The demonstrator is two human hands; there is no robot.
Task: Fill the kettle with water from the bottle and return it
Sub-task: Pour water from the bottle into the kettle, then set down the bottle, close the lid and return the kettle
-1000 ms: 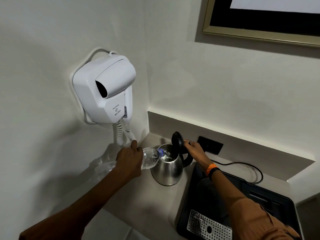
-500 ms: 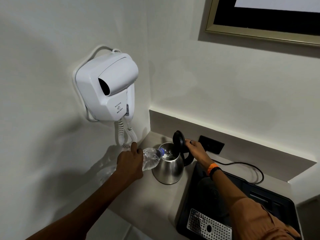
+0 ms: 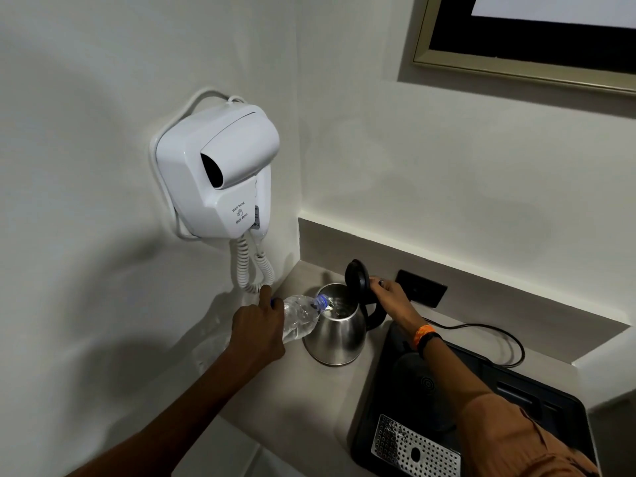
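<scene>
**Water Poured From Bottle Into Open Kettle**

Currently, a clear plastic water bottle (image 3: 300, 316) is held tipped nearly on its side by the left hand (image 3: 258, 333), whose fingers are wrapped closed around the bottle's body, with the index finger stretched along the top. The bottle's blue-ringed neck is laid over the near-left rim of a rounded stainless-steel kettle (image 3: 336, 335), and water can be seen inside the opening. The kettle is stood on a pale beige countertop (image 3: 303, 401), close to the far-left corner where two white walls meet. Its black round lid (image 3: 356, 280) is raised upright on its hinge and is steadied by the right hand (image 3: 392, 299), whose fingers are curled over the lid's far side; the thumb is hidden, so how firmly the lid is pinched cannot be told. An orange and black wristband (image 3: 424, 335) is worn on the right wrist.

Just right of the kettle, a black plastic tray (image 3: 550, 401) with a perforated metal drip grille (image 3: 413, 449) is placed on the counter. A white wall-hung hair dryer (image 3: 220, 173) with a coiled cord is mounted on the left wall, above the bottle. A black cable (image 3: 509, 339) is run along the counter behind the tray.
</scene>
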